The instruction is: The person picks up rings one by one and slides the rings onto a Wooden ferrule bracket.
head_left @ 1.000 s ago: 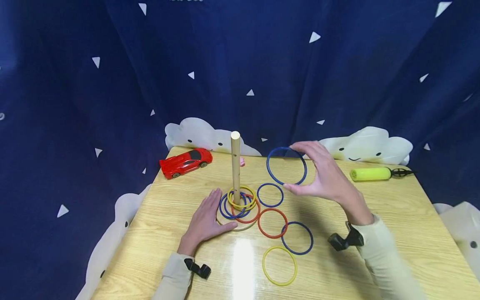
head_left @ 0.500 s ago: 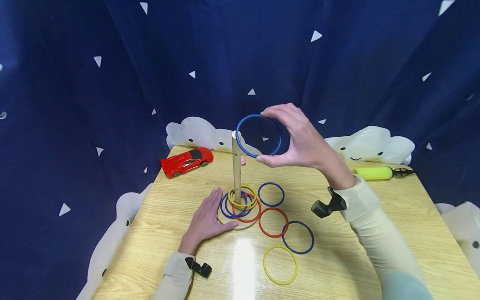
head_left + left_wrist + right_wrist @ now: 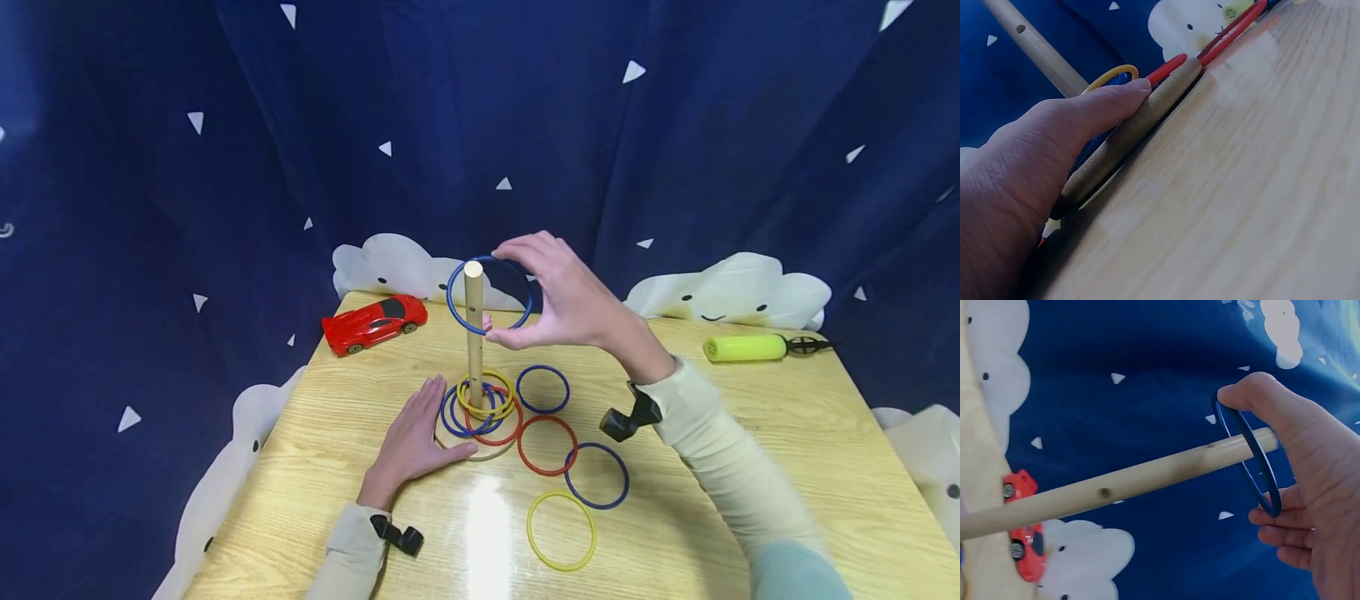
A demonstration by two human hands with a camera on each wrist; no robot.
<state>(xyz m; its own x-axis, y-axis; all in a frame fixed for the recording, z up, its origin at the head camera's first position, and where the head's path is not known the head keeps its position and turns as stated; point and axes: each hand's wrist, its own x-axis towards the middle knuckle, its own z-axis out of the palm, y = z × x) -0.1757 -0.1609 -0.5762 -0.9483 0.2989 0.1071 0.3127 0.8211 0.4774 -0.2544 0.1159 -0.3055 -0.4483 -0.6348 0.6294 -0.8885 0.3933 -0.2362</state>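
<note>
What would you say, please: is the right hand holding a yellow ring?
No, the right hand pinches a blue ring that encircles the post near its top.

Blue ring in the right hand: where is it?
In the head view, the blue ring circles the wooden peg near its top, left of the right hand; the right wrist view shows the tip through it.

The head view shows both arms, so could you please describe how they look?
The left sleeve and right sleeve are cream, the right with a pale blue-green part higher up. A black strap with a boxy black attachment sits at each wrist. The left grip and right grip are gloveless.
</note>
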